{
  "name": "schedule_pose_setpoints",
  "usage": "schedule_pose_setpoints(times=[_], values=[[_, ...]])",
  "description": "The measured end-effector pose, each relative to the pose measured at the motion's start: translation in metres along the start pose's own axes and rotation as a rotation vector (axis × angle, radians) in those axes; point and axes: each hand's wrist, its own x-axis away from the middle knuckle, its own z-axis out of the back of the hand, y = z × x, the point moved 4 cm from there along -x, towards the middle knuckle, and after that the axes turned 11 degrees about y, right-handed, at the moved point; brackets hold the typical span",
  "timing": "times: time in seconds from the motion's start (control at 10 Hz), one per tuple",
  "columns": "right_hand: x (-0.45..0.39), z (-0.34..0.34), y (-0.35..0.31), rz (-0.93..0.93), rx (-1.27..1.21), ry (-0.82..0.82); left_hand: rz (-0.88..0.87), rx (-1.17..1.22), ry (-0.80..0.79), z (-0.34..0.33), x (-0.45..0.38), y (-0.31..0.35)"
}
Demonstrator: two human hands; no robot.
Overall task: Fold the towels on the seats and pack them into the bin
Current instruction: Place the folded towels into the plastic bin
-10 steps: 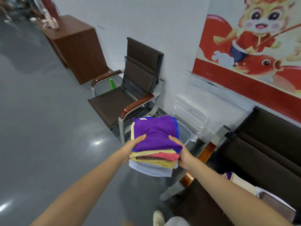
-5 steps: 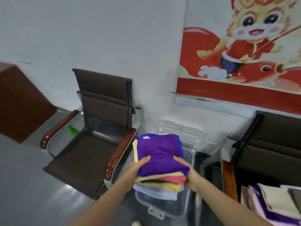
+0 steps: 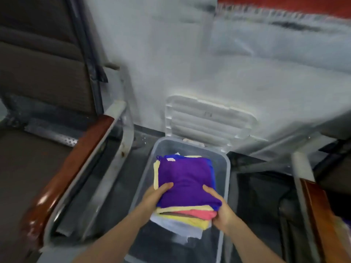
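left hand point(image 3: 154, 196), right hand point(image 3: 221, 211) gripping towel stack point(image 3: 185, 183), over bin point(image 3: 225, 168)

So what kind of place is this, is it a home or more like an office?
Probably an office or waiting area, not a home. An office-style chair with a wooden armrest stands against a plain white wall, and a second armrest at the right suggests a row of seats.
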Motion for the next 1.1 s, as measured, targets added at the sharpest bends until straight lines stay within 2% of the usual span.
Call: schedule_pose_setpoints(times=[0.1, 0.3, 0.5, 0.6, 0.7, 0.8, 0.9, 1.0, 1.1], values=[[-0.114, 0.034, 0.038, -0.036, -0.07, 0.07, 0.002, -0.035, 0.057, -0.02, -0.106, -0.059], [-0.281, 0.061, 0.08, 0.096, -0.049, 0.104, -0.053, -0.09, 0.059, -0.037, -0.267, -0.121], [-0.371, 0.061, 0.112, 0.293, 0.08, 0.14, -0.203, -0.169, 0.149, -0.036, -0.362, -0.149], [-0.382, 0.06, 0.126, 0.361, 0.122, 0.2, -0.269, -0.116, 0.166, -0.036, -0.371, -0.15], [-0.367, 0.054, 0.124, 0.385, 0.243, 0.275, -0.253, -0.212, 0.215, -0.037, -0.358, -0.142], [-0.314, 0.055, 0.107, 0.307, 0.277, 0.466, -0.142, -0.382, 0.349, -0.032, -0.32, -0.121], [-0.243, 0.053, 0.09, 0.212, 0.256, 0.603, -0.09, -0.404, 0.431, -0.035, -0.266, -0.101], [-0.141, 0.05, 0.048, 0.186, 0.209, 0.619, 0.02, -0.268, 0.406, -0.084, -0.118, -0.034], [-0.05, 0.048, 0.01, 0.192, 0.154, 0.533, -0.009, -0.3, 0.334, -0.122, -0.029, -0.012]])
